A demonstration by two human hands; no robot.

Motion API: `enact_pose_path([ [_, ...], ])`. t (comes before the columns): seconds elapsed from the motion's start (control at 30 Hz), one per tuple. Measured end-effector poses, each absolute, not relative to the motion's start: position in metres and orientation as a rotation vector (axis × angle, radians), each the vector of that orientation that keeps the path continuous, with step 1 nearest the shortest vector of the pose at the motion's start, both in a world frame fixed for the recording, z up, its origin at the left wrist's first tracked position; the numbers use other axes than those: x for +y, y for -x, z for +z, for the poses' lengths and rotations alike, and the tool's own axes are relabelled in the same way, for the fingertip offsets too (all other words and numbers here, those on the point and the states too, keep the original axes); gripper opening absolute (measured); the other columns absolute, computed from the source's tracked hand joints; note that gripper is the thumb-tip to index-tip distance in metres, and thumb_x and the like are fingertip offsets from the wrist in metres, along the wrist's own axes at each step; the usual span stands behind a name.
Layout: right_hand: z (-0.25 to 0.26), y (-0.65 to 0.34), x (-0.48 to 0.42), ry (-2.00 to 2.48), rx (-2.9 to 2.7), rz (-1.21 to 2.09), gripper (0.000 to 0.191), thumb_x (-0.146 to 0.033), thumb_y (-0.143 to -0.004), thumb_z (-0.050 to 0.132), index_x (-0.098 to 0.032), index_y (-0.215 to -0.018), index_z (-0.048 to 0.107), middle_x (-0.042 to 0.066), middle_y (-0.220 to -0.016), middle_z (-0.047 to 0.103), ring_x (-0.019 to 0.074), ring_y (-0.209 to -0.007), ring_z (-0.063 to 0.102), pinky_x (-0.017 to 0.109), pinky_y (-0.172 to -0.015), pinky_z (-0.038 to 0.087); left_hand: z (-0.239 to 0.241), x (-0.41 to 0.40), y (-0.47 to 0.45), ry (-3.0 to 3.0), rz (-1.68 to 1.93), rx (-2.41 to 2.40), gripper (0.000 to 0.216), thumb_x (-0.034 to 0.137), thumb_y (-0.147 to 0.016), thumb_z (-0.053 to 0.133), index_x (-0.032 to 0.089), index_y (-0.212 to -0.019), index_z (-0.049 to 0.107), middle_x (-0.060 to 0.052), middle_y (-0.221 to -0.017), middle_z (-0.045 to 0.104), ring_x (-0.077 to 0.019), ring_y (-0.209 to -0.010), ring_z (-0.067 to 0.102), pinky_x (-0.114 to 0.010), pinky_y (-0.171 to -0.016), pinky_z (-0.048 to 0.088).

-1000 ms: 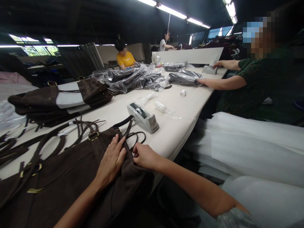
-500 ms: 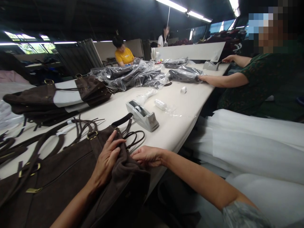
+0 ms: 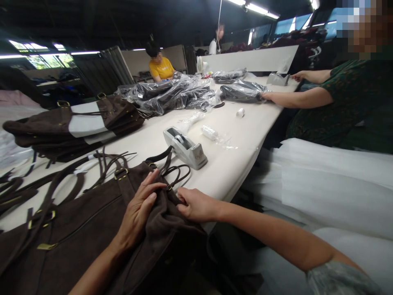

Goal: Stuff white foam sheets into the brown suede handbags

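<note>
The left hand (image 3: 139, 213) lies on the brown suede bag (image 3: 89, 229) at the near edge of the table (image 3: 233, 164), fingers curled over a bunched fold of the suede and gripping it. The right hand (image 3: 196, 205) meets the same fold from the right, fingertips closed on the bag's edge just beside the left hand. The bag lies flat, and what it holds is hidden. Its thin straps (image 3: 175, 174) loop out toward one tape dispenser (image 3: 186, 148), which stands just beyond them.

A second brown bag (image 3: 76, 125) lies farther left, wrapped in a white paper band. Mid-table sits a heap of dark goods sealed in clear plastic bags (image 3: 172, 96); their number cannot be told. One more such packet (image 3: 242, 91) lies under a co-worker's hand (image 3: 267, 96) on the right. Three other people are in view. One small white roll (image 3: 240, 112) stands alone on the table.
</note>
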State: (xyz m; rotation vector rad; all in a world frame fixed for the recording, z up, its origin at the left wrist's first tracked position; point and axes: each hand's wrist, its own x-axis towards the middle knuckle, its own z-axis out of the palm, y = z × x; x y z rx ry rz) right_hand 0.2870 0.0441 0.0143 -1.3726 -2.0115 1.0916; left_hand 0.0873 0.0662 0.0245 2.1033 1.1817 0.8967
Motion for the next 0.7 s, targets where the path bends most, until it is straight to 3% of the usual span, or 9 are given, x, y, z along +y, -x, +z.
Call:
enact_pose_path([
  [0.1, 0.014, -0.285, 0.041, 1.480, -2.322, 0.750, 0.017, -0.024, -0.086, 0.051, -0.018, -0.101, 0.048, 0.003, -0.075, 0.061, 0.0185, -0.065, 0.055, 0.026, -0.056, 0.034, 0.023, 0.067, -0.091, -2.230, 0.814, 1.158, 0.038, 0.043, -0.096, 0.034, 0.026, -0.118, 0.061, 0.000, -0.150, 0.043, -0.0218, -0.145, 0.025, -0.050, -0.122, 0.008],
  [0.2, 0.012, -0.279, 0.034, 1.586, -2.416, 0.528, 0.022, -0.021, -0.091, 0.046, -0.016, -0.113, 0.047, 0.007, -0.079, 0.066, 0.0218, -0.066, 0.061, 0.028, -0.057, 0.040, 0.018, 0.070, -0.094, -2.324, 0.760, 1.214, 0.040, 0.042, -0.097, 0.031, 0.026, -0.123, 0.058, -0.002, -0.148, 0.046, -0.0217, -0.145, 0.027, -0.054, -0.121, 0.010],
  [0.33, 0.010, -0.278, 0.030, 1.531, -2.327, 0.129, 0.019, -0.015, -0.096, 0.038, -0.017, -0.107, 0.054, 0.010, -0.100, 0.063, 0.0214, -0.088, 0.062, 0.027, -0.065, 0.046, 0.010, 0.074, -0.097, -2.445, 0.692, 1.287, 0.042, 0.042, -0.098, 0.029, 0.026, -0.129, 0.053, -0.004, -0.150, 0.043, -0.0221, -0.144, 0.029, -0.056, -0.120, 0.015],
  [0.4, 0.012, -0.280, 0.032, 1.419, -2.256, 0.108, 0.017, -0.013, -0.094, 0.041, -0.016, -0.097, 0.058, 0.011, -0.103, 0.061, 0.0212, -0.098, 0.058, 0.028, -0.074, 0.046, 0.007, 0.075, -0.097, -2.478, 0.685, 1.298, 0.042, 0.041, -0.098, 0.028, 0.025, -0.130, 0.051, -0.005, -0.150, 0.042, -0.0220, -0.144, 0.029, -0.057, -0.119, 0.016],
  [0.47, 0.015, -0.281, 0.036, 1.286, -2.167, 0.353, 0.011, -0.009, -0.087, 0.051, -0.015, -0.086, 0.060, 0.008, -0.096, 0.061, 0.0180, -0.094, 0.056, 0.026, -0.080, 0.045, 0.006, 0.075, -0.097, -2.498, 0.700, 1.306, 0.043, 0.041, -0.099, 0.027, 0.025, -0.130, 0.051, -0.005, -0.151, 0.042, -0.0222, -0.144, 0.029, -0.057, -0.119, 0.017],
  [0.57, 0.020, -0.280, 0.039, 1.154, -1.891, 1.007, 0.015, -0.009, -0.081, 0.051, -0.015, -0.067, 0.054, -0.001, -0.073, 0.055, 0.0115, -0.073, 0.053, 0.022, -0.070, 0.041, 0.005, 0.075, -0.096, -2.529, 0.734, 1.319, 0.043, 0.041, -0.099, 0.027, 0.024, -0.131, 0.050, -0.006, -0.150, 0.042, -0.0231, -0.144, 0.029, -0.057, -0.119, 0.019],
  [0.7, 0.019, -0.284, 0.035, 1.016, -1.445, 1.869, 0.019, -0.019, -0.083, 0.045, -0.014, -0.067, 0.054, -0.003, -0.063, 0.050, 0.0082, -0.057, 0.045, 0.021, -0.058, 0.037, 0.000, 0.078, -0.096, -2.611, 0.716, 1.358, 0.042, 0.039, -0.098, 0.029, 0.023, -0.131, 0.051, -0.008, -0.149, 0.044, -0.0240, -0.143, 0.031, -0.057, -0.118, 0.022],
])
